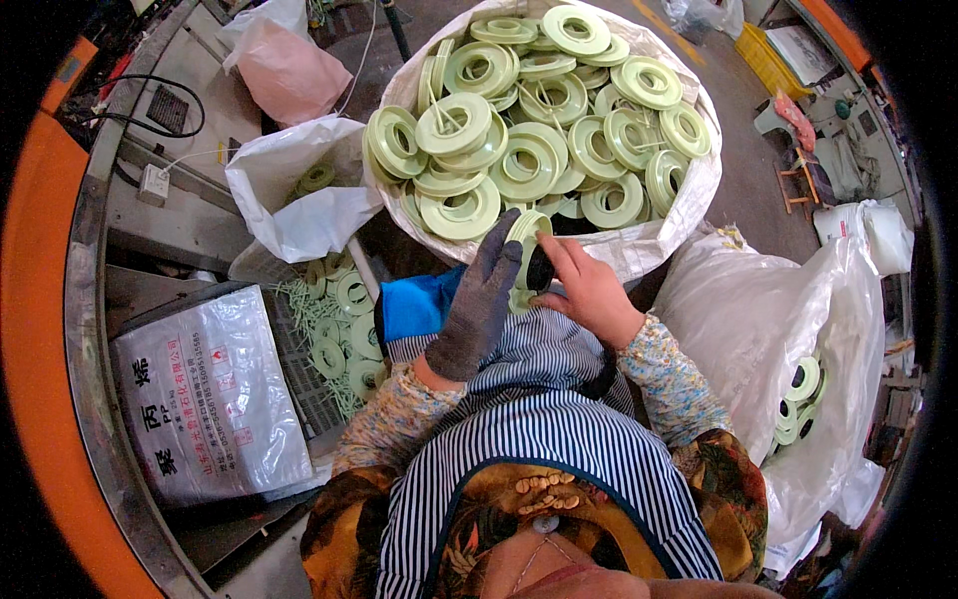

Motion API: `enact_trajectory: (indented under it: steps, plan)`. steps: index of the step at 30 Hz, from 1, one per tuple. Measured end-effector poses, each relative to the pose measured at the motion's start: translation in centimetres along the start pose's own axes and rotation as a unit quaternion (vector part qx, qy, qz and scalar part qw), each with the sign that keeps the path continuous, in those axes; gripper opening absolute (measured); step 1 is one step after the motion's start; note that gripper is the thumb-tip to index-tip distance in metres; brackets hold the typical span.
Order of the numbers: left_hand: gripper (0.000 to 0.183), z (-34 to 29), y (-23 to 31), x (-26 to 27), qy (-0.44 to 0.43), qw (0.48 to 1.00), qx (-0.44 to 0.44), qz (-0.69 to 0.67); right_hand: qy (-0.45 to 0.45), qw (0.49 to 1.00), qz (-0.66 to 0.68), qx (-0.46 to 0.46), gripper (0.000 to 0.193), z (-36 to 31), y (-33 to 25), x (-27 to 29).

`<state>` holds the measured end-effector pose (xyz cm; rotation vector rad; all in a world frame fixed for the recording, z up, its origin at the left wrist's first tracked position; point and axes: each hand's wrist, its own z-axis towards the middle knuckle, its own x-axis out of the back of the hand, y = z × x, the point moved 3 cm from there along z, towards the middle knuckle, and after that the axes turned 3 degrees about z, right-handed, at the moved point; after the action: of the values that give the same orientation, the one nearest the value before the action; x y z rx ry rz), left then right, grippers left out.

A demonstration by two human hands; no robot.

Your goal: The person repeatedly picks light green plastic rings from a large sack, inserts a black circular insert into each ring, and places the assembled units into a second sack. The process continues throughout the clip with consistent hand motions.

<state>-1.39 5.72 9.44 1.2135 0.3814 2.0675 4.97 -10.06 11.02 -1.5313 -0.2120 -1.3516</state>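
Close in front of my body, my left hand (467,314), in a dark grey glove, presses its long fingers along the side of a pale green plastic flanged ring (531,230). My bare right hand (596,290) is closed from the other side, with a small black round piece (540,268) between its thumb and fingers. That black piece sits against the green ring; whether they are joined I cannot tell. Just beyond both hands stands a big white woven sack (711,150) heaped with similar pale green rings (526,165).
At left, a grey crate (299,369) holds green rings and thin scraps, beside a printed white plastic sack (215,394). An open white bag (294,215) stands behind it. To the right, a large translucent bag (738,319) contains more rings. A yellow crate (773,60) lies at far right.
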Motion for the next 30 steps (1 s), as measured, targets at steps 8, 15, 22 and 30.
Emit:
enact_trajectory:
  steps: [8,15,22,30]
  plan:
    - [0.042,-3.9,0.6,-1.7,0.092,0.949,0.199,-0.229,0.032,0.666,0.712,-0.221,0.038,-2.0,2.5,-4.0]
    - [0.032,-5.3,-1.7,-1.7,0.111,0.956,0.242,-0.124,0.086,0.603,0.758,-0.236,0.051,-5.9,7.4,-0.4]
    - [0.029,-2.6,-2.8,-2.9,0.08,0.925,0.296,-0.224,0.059,0.454,0.882,0.108,0.072,-4.0,5.3,11.8]
    - [0.036,0.1,-4.4,-6.3,0.0,0.932,0.266,-0.247,-0.096,0.986,-0.103,-0.086,0.018,5.0,16.2,-5.9]
